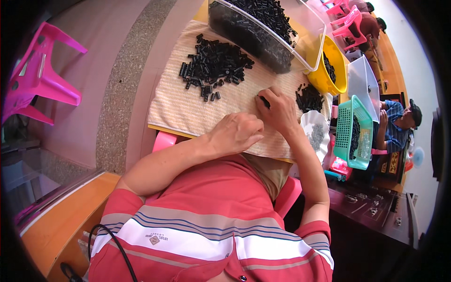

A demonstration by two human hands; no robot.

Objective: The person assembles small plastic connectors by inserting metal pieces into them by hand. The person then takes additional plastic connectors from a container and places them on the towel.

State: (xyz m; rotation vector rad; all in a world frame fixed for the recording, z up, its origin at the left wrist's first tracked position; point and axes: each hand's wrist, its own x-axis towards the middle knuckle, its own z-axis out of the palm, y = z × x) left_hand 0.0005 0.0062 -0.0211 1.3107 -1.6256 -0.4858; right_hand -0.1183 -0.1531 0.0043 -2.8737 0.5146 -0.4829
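Note:
My right hand [278,109] is closed around a small black cylindrical piece [265,102] just above the striped cloth [171,105]. Beside it on the left, my left hand [237,131] is curled with the fingers pressed together; whatever it may hold is hidden. A loose heap of short black cylinders [213,66] lies on the cloth beyond my left hand. To the right of my right hand sits a smaller heap of black cylinders [309,98]. Nearer me, a white wavy-rimmed dish [307,123] holds many tiny greyish pieces.
A clear plastic bin [312,28] full of black pieces stands at the far edge. Right of it are a yellow basin [341,61], a white bin [364,84] and a green basket [344,141]. A person [399,122] sits at the right; a pink stool [47,84] stands left.

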